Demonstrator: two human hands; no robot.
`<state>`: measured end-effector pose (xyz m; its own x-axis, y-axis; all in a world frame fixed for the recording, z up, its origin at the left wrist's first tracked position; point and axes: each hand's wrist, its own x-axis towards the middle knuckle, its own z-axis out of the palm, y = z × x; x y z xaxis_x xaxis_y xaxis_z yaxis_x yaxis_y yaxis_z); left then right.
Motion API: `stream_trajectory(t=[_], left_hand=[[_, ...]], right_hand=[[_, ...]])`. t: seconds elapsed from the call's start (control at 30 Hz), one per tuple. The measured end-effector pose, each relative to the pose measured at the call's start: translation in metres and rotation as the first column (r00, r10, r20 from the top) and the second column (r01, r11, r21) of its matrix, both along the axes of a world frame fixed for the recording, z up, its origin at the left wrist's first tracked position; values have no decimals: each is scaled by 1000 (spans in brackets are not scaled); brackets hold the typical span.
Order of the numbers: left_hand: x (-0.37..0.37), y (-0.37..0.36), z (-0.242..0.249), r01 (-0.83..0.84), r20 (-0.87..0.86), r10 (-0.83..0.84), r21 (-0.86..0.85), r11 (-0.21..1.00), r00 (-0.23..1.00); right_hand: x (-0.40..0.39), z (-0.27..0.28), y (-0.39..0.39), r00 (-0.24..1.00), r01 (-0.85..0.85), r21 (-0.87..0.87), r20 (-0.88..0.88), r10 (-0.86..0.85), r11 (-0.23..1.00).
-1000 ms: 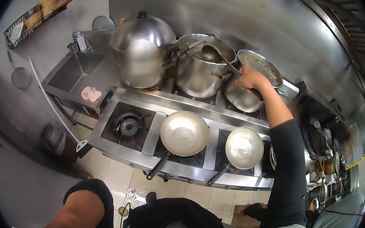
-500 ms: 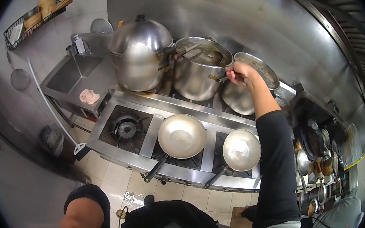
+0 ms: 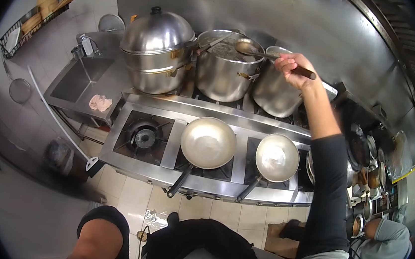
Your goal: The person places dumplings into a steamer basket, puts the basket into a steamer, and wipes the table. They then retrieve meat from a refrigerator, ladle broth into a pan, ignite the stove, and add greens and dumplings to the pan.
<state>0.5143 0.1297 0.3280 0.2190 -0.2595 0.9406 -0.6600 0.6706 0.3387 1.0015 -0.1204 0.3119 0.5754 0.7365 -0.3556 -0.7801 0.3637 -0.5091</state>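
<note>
My right hand (image 3: 297, 70) is closed around the dark handle of a ladle (image 3: 245, 47), whose bowl hangs above the rim of a tall steel stockpot (image 3: 225, 79) holding liquid. A second long-handled utensil (image 3: 214, 44) leans in that pot on its left side. Just below my right hand stands another steel pot (image 3: 277, 92), its opening partly covered by the hand and ladle. Only my left arm (image 3: 99, 241) shows, at the bottom left; the left hand is out of sight.
Two pans, a left one (image 3: 208, 143) and a right one (image 3: 277, 158), sit on the front burners. A domed steamer (image 3: 157, 35) stands at the back left, near a sink (image 3: 80, 80) with a pink cloth (image 3: 100, 102). Another person (image 3: 380, 256) is at the lower right.
My right hand has risen and moved right, lifting the ladle's bowl out of the stockpot to above its rim. The person at the lower right has shifted, and an arm now shows.
</note>
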Motion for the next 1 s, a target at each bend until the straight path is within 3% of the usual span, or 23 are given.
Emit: stream_trajectory(t=[0.07, 0.13, 0.2, 0.27, 0.3, 0.33, 0.4, 0.43, 0.5, 0.53, 0.6, 0.67, 0.77, 0.83, 0.9, 0.93, 1.0], left_hand=[[13, 4, -10, -29, 39, 30, -47, 999, 999], [45, 11, -40, -184, 10, 187, -146, 972, 982], [89, 21, -102, -519, -266, 485, -71, 852, 833], [123, 39, -204, -652, -671, 657, 332, 681, 344], [136, 43, -266, -599, -751, 659, 546, 585, -41], [138, 40, -313, -461, -667, 695, 723, 514, -271], [141, 48, -454, -282, -508, 738, 861, 424, -444], [139, 38, -482, -274, -510, 743, 860, 430, -433], [133, 24, -509, -16, -597, 623, 728, 685, -505], [130, 18, -512, -11, -594, 617, 725, 689, -516], [121, 8, -516, -109, -776, 494, 572, 813, -392], [118, 0, -505, -120, -715, 547, 648, 752, -435], [111, 6, -496, -112, -707, 544, 650, 751, -452], [111, 10, -490, -82, -724, 551, 633, 770, -414], [111, 12, -488, -88, -736, 539, 620, 780, -410], [111, 13, -488, -90, -734, 545, 626, 775, -405], [112, 13, -490, -96, -732, 551, 632, 769, -402]], right_hand=[[-21, 7, -10, 999, 22, -11, 25, -22, 1000], [-48, 7, -21, 999, 21, 8, 26, -21, 1000], [-66, -4, -34, 997, 4, 1, 71, -4, 1000], [-108, -19, -39, 998, 34, 8, 53, -34, 999], [-126, -29, -41, 996, 68, -16, 52, -67, 998], [-140, -45, -43, 999, 40, -5, 24, -40, 999], [-172, -82, -46, 999, 38, -35, 0, -38, 999], [-187, -103, -46, 998, 57, -71, 6, -57, 996], [-201, -165, -51, 993, -6, -54, -117, 0, 999], [-208, -195, -51, 996, -5, -109, -93, -5, 994], [-227, -231, -46, 1000, 14, -304, -16, -19, 953], [-249, -256, -40, 992, 38, -567, 122, 38, 823], [-275, -279, -48, 864, 74, -784, 360, 353, 617], [-289, -291, -59, 821, 84, -822, 378, 428, 564], [-303, -316, -74, 391, 498, -758, 629, 672, 420], [-316, -291, -63, 492, 450, -813, 571, 657, 369], [-328, -316, -67, 503, 490, -788, 604, 618, 373]])
